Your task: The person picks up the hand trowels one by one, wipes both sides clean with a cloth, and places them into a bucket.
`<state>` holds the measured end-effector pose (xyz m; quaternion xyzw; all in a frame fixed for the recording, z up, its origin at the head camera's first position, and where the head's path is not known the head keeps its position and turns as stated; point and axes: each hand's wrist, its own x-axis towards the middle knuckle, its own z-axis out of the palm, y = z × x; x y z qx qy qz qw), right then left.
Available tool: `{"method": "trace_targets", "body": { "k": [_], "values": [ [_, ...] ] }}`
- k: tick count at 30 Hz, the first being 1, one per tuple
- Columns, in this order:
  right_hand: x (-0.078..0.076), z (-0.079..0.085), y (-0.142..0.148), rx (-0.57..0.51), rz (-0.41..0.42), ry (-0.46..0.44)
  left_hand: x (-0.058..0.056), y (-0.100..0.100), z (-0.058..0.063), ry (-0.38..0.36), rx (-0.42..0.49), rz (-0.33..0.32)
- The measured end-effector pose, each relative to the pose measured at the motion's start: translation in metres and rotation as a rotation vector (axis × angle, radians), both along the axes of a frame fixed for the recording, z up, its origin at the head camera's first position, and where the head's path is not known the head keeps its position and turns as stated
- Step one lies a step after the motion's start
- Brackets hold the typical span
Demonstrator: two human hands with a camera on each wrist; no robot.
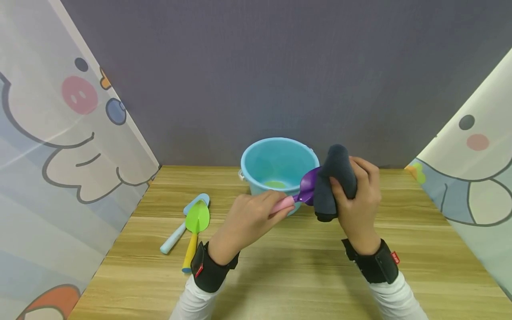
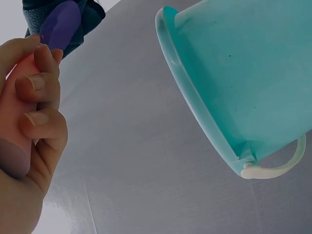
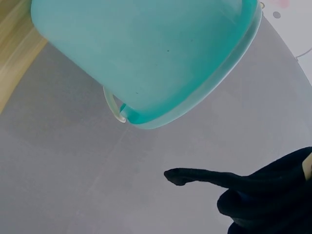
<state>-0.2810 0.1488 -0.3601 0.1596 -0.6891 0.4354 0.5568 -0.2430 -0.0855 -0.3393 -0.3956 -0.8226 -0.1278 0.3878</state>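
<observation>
My left hand (image 1: 254, 216) grips the pink handle of a toy shovel with a purple blade (image 1: 308, 183), its fingers curled round the handle in the left wrist view. In my right hand (image 1: 362, 204) is a dark grey-blue cloth (image 1: 337, 178), bunched up and wrapped over the far part of the blade, which it hides. Both hands are raised in front of a light blue bucket (image 1: 276, 153). In the left wrist view the cloth (image 2: 90, 22) lies behind the purple blade (image 2: 61, 25). The right wrist view shows only the dark folds of the cloth (image 3: 273, 192).
On the left of the wooden table (image 1: 288, 275) lies a green shovel with a yellow handle (image 1: 198, 216), across a light blue shovel (image 1: 173, 238). Something green shows at the bucket's bottom. A grey panel (image 1: 256, 80) stands behind, with cartoon-printed sheets on both sides.
</observation>
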Motion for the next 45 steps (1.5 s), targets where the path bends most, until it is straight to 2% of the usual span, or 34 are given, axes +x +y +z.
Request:
{"method": "trace_targets", "body": {
  "k": [9, 17, 26, 31, 37, 41, 45],
  "values": [
    [0.000, 0.002, 0.005, -0.034, -0.024, -0.035, 0.000, 0.000, 0.001, -0.001, -0.001, -0.011],
    [0.002, 0.005, 0.010, -0.024, -0.029, -0.077, -0.001, 0.000, 0.001, -0.007, 0.012, -0.026],
    [0.000, 0.006, 0.014, -0.004, -0.071, -0.112, -0.003, -0.003, 0.000, -0.012, 0.019, -0.021],
    [-0.003, 0.005, 0.017, 0.030, -0.109, -0.133, -0.007, -0.005, -0.001, -0.001, 0.013, 0.029],
    [-0.006, 0.004, 0.021, 0.011, -0.104, -0.098, -0.011, -0.012, 0.001, -0.007, 0.055, 0.095],
    [-0.006, 0.005, 0.022, 0.030, -0.112, -0.096, -0.014, -0.018, 0.002, -0.013, 0.068, 0.184],
    [-0.006, 0.005, 0.020, 0.049, -0.112, -0.095, -0.016, -0.025, 0.001, -0.050, 0.062, 0.262]
  ]
}}
